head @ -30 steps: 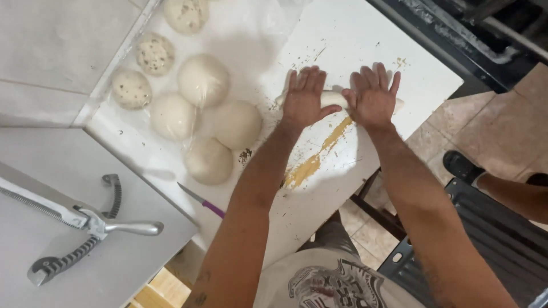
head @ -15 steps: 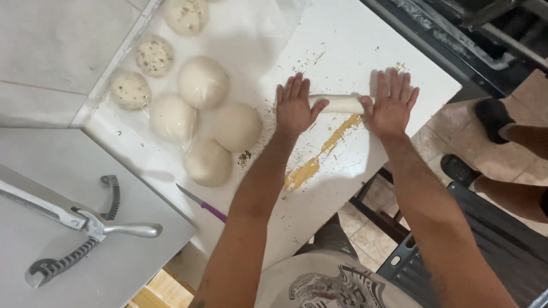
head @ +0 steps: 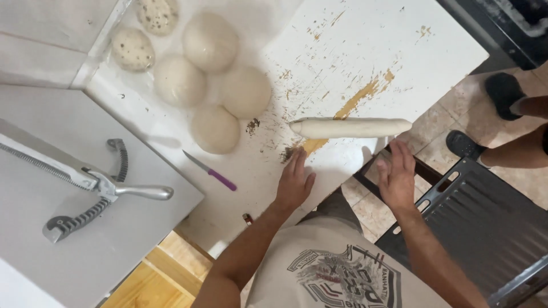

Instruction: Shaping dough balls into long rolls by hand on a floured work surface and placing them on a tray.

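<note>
- Dough roll (head: 351, 127): long axis runs left-right across white worktable (head: 354, 45), tapered end pointing left, lying on a yellow smear near table's front edge.
- Left hand (head: 294, 181): open, flat, palm down, just below roll's left end, not touching it.
- Right hand (head: 397, 174): open, fingers spread, below roll's right end, off table edge.
- Left of roll: four smooth dough balls (head: 245, 91), two seeded ones beyond.
- Purple-handled knife (head: 210, 170) lower left of roll.
- Ridged baking tray (head: 491, 222) lower right of roll.

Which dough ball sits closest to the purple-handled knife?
The smooth round dough ball at the cluster's bottom, just above the purple-handled knife; the others lie farther up.
</note>
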